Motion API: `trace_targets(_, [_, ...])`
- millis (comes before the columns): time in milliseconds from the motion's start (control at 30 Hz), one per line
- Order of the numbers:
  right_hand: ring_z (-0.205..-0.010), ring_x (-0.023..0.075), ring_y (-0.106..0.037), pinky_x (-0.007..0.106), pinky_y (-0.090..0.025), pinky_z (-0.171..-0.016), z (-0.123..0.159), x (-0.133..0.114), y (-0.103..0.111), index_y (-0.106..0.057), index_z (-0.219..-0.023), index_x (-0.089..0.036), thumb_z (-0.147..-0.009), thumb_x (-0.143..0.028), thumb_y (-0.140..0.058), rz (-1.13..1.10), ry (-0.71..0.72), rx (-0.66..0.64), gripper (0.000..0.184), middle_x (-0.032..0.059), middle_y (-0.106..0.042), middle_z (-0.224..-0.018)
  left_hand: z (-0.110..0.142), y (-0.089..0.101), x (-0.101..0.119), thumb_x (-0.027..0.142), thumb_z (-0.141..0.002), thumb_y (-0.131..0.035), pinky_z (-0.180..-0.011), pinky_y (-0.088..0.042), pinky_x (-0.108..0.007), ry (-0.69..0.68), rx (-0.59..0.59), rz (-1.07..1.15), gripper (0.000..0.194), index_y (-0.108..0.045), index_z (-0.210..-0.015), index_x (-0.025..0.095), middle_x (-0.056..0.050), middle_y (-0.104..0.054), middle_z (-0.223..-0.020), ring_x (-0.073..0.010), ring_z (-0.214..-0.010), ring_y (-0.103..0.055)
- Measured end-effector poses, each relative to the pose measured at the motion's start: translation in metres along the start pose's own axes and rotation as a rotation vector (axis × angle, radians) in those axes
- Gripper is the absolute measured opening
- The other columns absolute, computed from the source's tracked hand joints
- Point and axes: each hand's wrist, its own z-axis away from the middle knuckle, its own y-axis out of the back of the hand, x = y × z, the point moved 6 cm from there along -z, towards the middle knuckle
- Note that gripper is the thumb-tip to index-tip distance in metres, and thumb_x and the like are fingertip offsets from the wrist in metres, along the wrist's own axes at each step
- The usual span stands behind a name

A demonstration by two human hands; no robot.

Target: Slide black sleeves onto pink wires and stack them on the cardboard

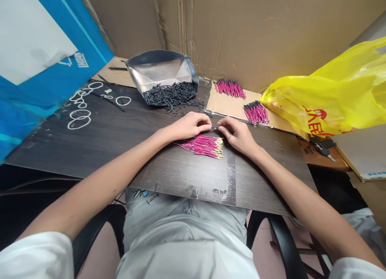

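My left hand (193,125) and my right hand (237,134) meet above the dark table, thumbs and forefingers pinched. A thin short wire (214,128) with a shiny end shows in the small gap between the fingertips; my left fingers close on it. What my right fingertips pinch is mostly hidden. Just below my hands lies a loose bundle of short magenta wires (202,145), their gold-coloured ends pointing right. Beyond my left hand, a silver-lined bag (163,72) lies open on its side, with short black tubes (170,95) spilling from its mouth.
At the back right, two piles of magenta wires with black ends, one (230,88) farther back and one (256,112) nearer, rest on cardboard (224,104). A yellow plastic bag (331,90) overhangs the right side, near keys (324,148). White rings (80,119) lie at left.
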Motion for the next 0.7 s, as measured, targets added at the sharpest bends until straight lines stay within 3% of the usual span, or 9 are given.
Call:
trace_targets(400, [-0.086, 0.0197, -0.065, 0.035, -0.050, -0.080, 0.0001, -0.0022, -0.0005, -0.063, -0.103, -0.023, -0.100, -0.028, -0.056, -0.017, -0.014, -0.035, 0.009, 0.0041, -0.071, -0.095, 0.0000, -0.0016, 0.0016, 0.035, -0.095, -0.059, -0.073, -0.041, -0.030, 0.005, -0.001, -0.011, 0.024, -0.073, -0.095, 0.016, -0.005, -0.073, -0.088, -0.0170, -0.077, -0.060])
trace_targets(700, [-0.085, 0.0179, -0.065, 0.032, -0.050, -0.080, 0.0016, -0.0070, 0.0013, -0.064, -0.103, -0.022, -0.101, -0.026, -0.057, -0.057, 0.052, -0.005, 0.008, 0.0034, -0.071, -0.094, -0.0004, -0.0002, 0.0026, 0.035, -0.093, -0.061, -0.074, -0.042, -0.031, 0.028, 0.042, 0.107, 0.023, -0.074, -0.093, 0.015, -0.004, -0.073, -0.086, -0.0161, -0.078, -0.061])
